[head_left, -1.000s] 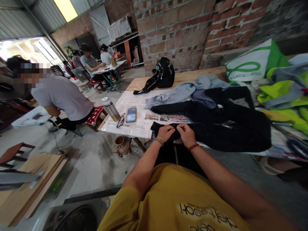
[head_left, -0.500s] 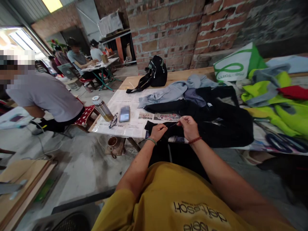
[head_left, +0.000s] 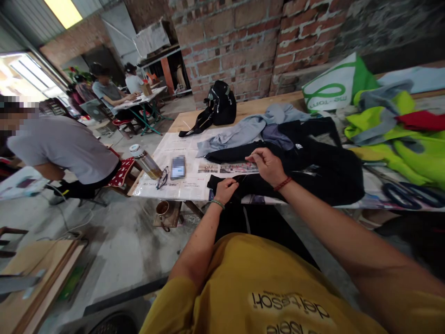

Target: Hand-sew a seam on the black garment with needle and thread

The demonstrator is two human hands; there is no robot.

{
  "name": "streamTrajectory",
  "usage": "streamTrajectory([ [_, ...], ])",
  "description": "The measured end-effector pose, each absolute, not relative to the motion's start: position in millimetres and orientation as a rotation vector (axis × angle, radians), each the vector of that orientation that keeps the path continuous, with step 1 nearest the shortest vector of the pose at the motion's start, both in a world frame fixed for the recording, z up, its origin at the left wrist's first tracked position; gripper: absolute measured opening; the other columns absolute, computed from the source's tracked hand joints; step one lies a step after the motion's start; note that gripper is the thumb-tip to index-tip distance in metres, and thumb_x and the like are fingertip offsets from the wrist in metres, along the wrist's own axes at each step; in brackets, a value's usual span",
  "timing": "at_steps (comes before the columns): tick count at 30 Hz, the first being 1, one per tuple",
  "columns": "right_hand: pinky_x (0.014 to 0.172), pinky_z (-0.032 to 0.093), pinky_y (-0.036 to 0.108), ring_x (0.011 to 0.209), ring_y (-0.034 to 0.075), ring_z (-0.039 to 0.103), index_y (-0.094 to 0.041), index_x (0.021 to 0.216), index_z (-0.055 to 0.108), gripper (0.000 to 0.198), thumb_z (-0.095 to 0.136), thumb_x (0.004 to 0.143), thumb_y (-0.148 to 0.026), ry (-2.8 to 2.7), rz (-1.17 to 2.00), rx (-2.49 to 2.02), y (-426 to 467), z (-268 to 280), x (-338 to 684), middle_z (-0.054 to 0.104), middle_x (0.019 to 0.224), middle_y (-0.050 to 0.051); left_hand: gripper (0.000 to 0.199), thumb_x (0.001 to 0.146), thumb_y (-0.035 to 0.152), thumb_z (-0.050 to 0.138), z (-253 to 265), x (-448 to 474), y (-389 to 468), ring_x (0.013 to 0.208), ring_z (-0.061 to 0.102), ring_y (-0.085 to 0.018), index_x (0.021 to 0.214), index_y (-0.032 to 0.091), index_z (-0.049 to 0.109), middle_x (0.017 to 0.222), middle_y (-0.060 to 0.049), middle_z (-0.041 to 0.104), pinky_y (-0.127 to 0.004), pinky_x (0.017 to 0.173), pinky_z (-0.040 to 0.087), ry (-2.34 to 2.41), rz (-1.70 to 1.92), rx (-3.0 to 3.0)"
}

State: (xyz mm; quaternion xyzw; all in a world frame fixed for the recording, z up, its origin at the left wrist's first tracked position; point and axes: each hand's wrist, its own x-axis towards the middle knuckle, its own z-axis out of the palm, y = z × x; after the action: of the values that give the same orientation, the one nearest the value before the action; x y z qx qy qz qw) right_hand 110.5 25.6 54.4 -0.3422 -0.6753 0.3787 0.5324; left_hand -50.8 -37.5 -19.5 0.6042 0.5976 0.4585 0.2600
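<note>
Black garment cloth (head_left: 306, 189) lies along the near edge of the table, its narrow end under my left hand (head_left: 225, 190). The fingers of that hand are closed on the cloth, thumb pressed against it. My right hand (head_left: 266, 164) is raised above the cloth, thumb and index finger pinched together. Whatever sits in that pinch is too thin to make out. Behind my right hand lie a black sleeve or leg (head_left: 232, 153) and a light grey garment (head_left: 236, 132).
Newspaper covers the table (head_left: 187, 118). On its left stand a bottle (head_left: 148, 162), glasses (head_left: 162, 178) and a phone (head_left: 178, 167); a black bag (head_left: 224, 104) is behind. Scissors (head_left: 399, 192) and yellow-green clothes (head_left: 399, 134) lie right. A person (head_left: 66, 144) sits left.
My right hand has moved up and slightly left, away from the cloth, still pinched. A thin line ran between my hands earlier. My left hand keeps its hold.
</note>
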Motion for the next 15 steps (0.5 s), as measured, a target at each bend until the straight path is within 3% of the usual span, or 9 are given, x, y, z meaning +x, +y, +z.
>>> streamTrajectory([
  [4, 0.09, 0.045, 0.038, 0.092, 0.019, 0.061, -0.02, 0.088, 0.061, 0.015, 0.057, 0.079, -0.032, -1.976, 0.467, -0.763, 58, 74, 139, 0.067, 0.095, 0.006, 0.014, 0.073, 0.023, 0.057, -19, -50, -38, 0.066, 0.052, -0.011, 0.065, 0.015, 0.064, 0.064, 0.002, 0.058, -0.022, 0.067, 0.04, 1.607, 1.258, 1.604],
  [8, 0.098, 0.041, 0.038, 0.099, 0.018, 0.059, -0.02, 0.087, 0.065, 0.012, 0.058, 0.077, -0.019, -2.139, 0.343, -0.7, 84, 91, 156, 0.067, 0.101, 0.007, 0.014, 0.073, 0.023, 0.057, -19, -51, -38, 0.066, 0.052, -0.011, 0.064, 0.015, 0.063, 0.064, 0.002, 0.057, -0.022, 0.066, 0.04, 1.585, 1.28, 1.595],
  [15, 0.095, 0.043, 0.036, 0.106, 0.018, 0.058, -0.014, 0.094, 0.063, 0.017, 0.051, 0.082, -0.014, -2.289, -0.097, -0.708, 106, 112, 174, 0.065, 0.106, 0.011, 0.014, 0.073, 0.024, 0.057, -20, -51, -38, 0.065, 0.052, -0.01, 0.064, 0.015, 0.062, 0.064, 0.002, 0.058, -0.022, 0.066, 0.04, 1.591, 1.282, 1.576],
])
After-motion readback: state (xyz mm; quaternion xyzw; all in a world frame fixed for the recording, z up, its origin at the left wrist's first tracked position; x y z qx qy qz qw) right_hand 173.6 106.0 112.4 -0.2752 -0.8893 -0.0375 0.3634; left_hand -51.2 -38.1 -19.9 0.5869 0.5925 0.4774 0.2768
